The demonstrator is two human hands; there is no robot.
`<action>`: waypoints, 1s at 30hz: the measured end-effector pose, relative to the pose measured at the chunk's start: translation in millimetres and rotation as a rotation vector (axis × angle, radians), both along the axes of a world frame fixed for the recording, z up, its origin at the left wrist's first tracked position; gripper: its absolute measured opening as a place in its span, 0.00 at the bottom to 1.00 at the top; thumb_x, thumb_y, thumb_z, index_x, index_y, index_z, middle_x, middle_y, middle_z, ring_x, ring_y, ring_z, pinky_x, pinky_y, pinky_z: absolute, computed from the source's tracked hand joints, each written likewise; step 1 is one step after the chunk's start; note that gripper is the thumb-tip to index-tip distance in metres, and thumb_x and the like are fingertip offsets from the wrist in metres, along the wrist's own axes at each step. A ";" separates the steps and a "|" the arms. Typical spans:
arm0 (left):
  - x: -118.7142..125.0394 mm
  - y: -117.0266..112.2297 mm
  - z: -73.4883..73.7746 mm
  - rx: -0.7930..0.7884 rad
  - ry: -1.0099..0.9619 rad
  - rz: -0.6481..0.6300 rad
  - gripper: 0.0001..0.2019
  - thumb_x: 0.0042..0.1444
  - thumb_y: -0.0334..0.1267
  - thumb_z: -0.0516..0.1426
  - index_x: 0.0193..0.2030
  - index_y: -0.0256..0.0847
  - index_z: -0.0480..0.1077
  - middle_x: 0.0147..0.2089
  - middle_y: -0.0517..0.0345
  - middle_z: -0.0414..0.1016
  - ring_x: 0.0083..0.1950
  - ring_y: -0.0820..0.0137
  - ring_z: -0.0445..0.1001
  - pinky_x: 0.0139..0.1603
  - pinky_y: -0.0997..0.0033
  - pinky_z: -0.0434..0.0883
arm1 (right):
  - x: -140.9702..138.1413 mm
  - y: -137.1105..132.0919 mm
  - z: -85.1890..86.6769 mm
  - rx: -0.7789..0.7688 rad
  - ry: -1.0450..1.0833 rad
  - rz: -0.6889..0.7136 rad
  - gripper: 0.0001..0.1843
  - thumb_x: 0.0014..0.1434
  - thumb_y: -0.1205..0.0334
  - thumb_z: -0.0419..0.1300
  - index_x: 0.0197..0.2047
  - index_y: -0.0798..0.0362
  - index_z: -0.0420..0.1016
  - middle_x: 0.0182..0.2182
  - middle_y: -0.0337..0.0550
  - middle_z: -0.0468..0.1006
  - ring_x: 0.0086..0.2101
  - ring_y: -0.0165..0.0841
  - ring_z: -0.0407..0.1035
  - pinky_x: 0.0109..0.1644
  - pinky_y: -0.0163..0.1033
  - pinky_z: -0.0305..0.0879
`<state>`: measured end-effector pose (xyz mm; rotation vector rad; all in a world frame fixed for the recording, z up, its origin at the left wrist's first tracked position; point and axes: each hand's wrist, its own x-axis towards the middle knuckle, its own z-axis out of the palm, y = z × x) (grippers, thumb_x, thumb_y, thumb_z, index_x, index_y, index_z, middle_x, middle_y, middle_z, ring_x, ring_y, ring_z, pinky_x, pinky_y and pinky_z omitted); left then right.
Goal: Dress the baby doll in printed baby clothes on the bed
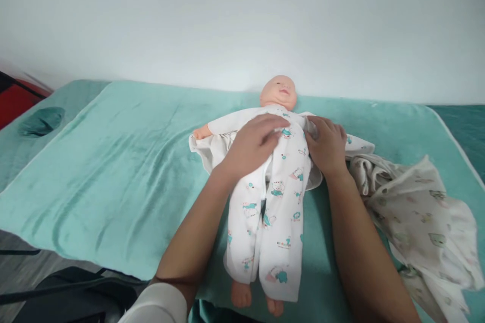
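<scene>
nearest, at the bottom of the frame, the doll's feet (241,294) poke out of the printed suit (284,222), close to the near edge of the bed's green cover (113,176); a hard pull on the cloth toward the wearer could slide the doll (279,92) to that edge. the doll lies face up, center to upper center. lower right, a heap of clothes (420,217) sits just beside the right forearm, so a careless outward swing might sweep it away or tangle it with the suit. farther in, at mid-frame, the left hand (257,142) lies over the doll's chest, thumb apart from the fingers, and the right hand (326,145) bends over the chest's right side; i cannot tell whether either grip has cloth pinched. left of the chest, a pale flap (212,149) spreads under the doll's arm; trapped beneath the body, it could bunch or drag if tugged. to the right, a sleeve (358,145) shows no doll hand at its end, so pulling there might twist an arm i cannot see. farthest, the head lies near the wall (242,25), so a shove upward could bump it.
</scene>
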<state>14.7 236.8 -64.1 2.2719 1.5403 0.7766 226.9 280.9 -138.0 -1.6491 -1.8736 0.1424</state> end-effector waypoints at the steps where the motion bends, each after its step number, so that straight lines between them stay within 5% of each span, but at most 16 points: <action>1: 11.0 0.9 2.7 0.032 0.041 -0.060 0.19 0.68 0.35 0.47 0.56 0.48 0.75 0.62 0.57 0.77 0.65 0.63 0.71 0.68 0.60 0.67 | -1.0 0.3 -0.3 -0.007 -0.007 -0.001 0.24 0.62 0.58 0.54 0.60 0.48 0.74 0.59 0.49 0.77 0.58 0.49 0.69 0.69 0.62 0.51; 4: 44.7 16.0 7.5 0.069 0.229 -0.144 0.14 0.66 0.32 0.52 0.52 0.42 0.77 0.56 0.52 0.78 0.61 0.59 0.73 0.66 0.57 0.66 | 2.5 4.1 -2.9 0.001 0.012 -0.029 0.24 0.61 0.63 0.52 0.58 0.48 0.75 0.57 0.50 0.78 0.56 0.47 0.70 0.67 0.59 0.55; 7: 77.1 43.0 6.7 -0.089 0.467 -0.175 0.11 0.60 0.27 0.57 0.47 0.37 0.78 0.50 0.48 0.78 0.54 0.57 0.76 0.58 0.57 0.68 | 13.0 11.9 -7.8 0.057 0.096 -0.097 0.22 0.57 0.65 0.52 0.53 0.51 0.77 0.54 0.52 0.79 0.52 0.44 0.73 0.62 0.53 0.62; 12: 114.2 78.0 -7.6 -0.142 0.648 -0.157 0.14 0.64 0.31 0.54 0.52 0.38 0.77 0.59 0.43 0.74 0.62 0.51 0.71 0.59 0.50 0.66 | 21.5 20.6 -13.1 0.045 0.212 -0.195 0.20 0.55 0.60 0.56 0.50 0.52 0.78 0.49 0.53 0.81 0.47 0.45 0.75 0.59 0.53 0.64; 16: 120.6 85.8 -8.2 -0.189 0.748 -0.132 0.16 0.65 0.32 0.53 0.56 0.38 0.76 0.60 0.44 0.76 0.64 0.51 0.69 0.61 0.48 0.65 | 20.0 18.3 -8.8 -0.048 0.206 -0.217 0.19 0.55 0.58 0.56 0.49 0.51 0.79 0.44 0.51 0.84 0.48 0.48 0.75 0.65 0.60 0.57; 21: 117.3 90.6 -1.4 -0.167 0.816 -0.080 0.17 0.62 0.30 0.56 0.56 0.38 0.76 0.60 0.45 0.76 0.64 0.52 0.69 0.60 0.51 0.66 | 21.5 15.8 -4.5 -0.091 0.216 -0.237 0.22 0.55 0.63 0.54 0.52 0.51 0.78 0.44 0.51 0.84 0.46 0.48 0.76 0.59 0.54 0.63; 30: 129.6 107.2 -23.0 -0.157 0.856 -0.290 0.15 0.64 0.28 0.53 0.51 0.37 0.78 0.55 0.43 0.80 0.60 0.53 0.75 0.58 0.53 0.67 | 23.8 20.8 -8.6 -0.123 0.237 -0.211 0.20 0.58 0.60 0.54 0.51 0.50 0.77 0.43 0.52 0.83 0.44 0.49 0.75 0.52 0.52 0.65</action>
